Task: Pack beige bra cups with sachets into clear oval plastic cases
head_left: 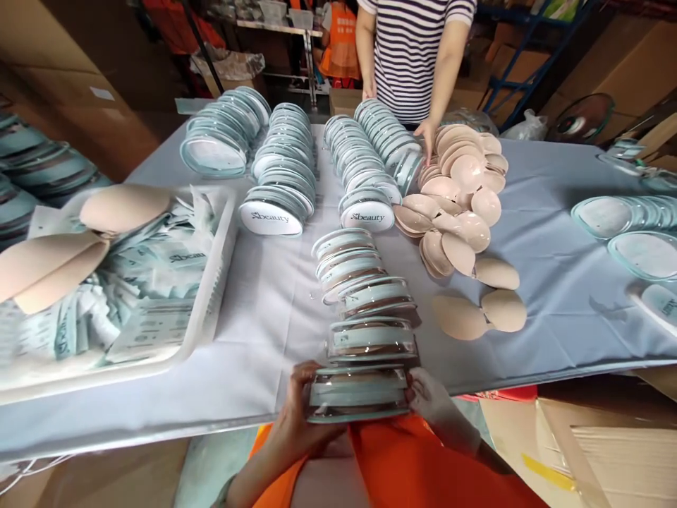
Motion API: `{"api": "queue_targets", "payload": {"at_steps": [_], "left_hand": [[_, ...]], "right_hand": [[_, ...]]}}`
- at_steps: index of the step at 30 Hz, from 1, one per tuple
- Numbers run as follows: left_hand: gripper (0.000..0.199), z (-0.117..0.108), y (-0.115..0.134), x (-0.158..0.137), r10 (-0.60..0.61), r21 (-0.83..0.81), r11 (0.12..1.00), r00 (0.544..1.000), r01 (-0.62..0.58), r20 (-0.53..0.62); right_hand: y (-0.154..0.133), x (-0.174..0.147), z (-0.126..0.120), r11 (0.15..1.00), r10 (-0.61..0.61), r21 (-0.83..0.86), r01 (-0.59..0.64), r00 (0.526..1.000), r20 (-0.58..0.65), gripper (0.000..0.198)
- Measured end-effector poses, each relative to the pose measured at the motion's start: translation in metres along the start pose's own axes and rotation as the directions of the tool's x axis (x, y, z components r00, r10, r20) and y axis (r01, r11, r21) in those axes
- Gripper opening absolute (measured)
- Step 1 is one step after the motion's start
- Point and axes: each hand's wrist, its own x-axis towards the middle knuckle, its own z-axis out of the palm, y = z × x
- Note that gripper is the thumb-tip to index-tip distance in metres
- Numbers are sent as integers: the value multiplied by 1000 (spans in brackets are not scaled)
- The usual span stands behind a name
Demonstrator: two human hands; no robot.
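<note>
Hands first: your left hand (296, 409) and right hand (431, 398) clasp the clear packed case (358, 395) at the table edge (159, 423). Beyond it runs a row of cases (360, 282), flanked by bare cloth (264, 296); farther back, a co-worker's hand (426, 134) touches loose pads (460, 190).

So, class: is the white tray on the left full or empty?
Full. The white tray is heaped with pale printed packets, and beige pads rest on top of them.
</note>
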Motion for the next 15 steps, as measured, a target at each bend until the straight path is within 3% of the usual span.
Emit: {"api": "queue_targets", "payload": {"at_steps": [2, 4, 7, 9, 11, 13, 15], "left_hand": [[72, 15, -5, -6, -25, 17, 1000, 997, 26, -74], [73, 21, -6, -4, -71, 7, 997, 996, 72, -60], [71, 23, -7, -3, -154, -29, 988, 988, 154, 4], [70, 26, -7, -4, -179, -7, 984, 984, 179, -15], [69, 32, -4, -5, -134, 67, 988, 990, 137, -47], [66, 39, 4, -2, -24, 155, 988, 1000, 24, -7], [52, 46, 16, 3, 91, 221, 969, 992, -109, 90]], "right_hand": [[4, 7, 6, 998, 48, 25, -50, 997, 60, 52], [-3, 12, 4, 997, 79, 10, -81, 990, 113, 40], [-30, 11, -7, 996, 92, 5, -93, 987, 135, 34], [-59, 4, -12, 994, 108, -32, -104, 981, 162, 35], [-95, -7, -6, 978, 187, -135, -158, 954, 235, 39], [-130, -16, 14, 926, 280, -340, -167, 907, 316, 36], [-154, -19, 43, 784, 225, -618, 54, 904, 364, 24]]}}
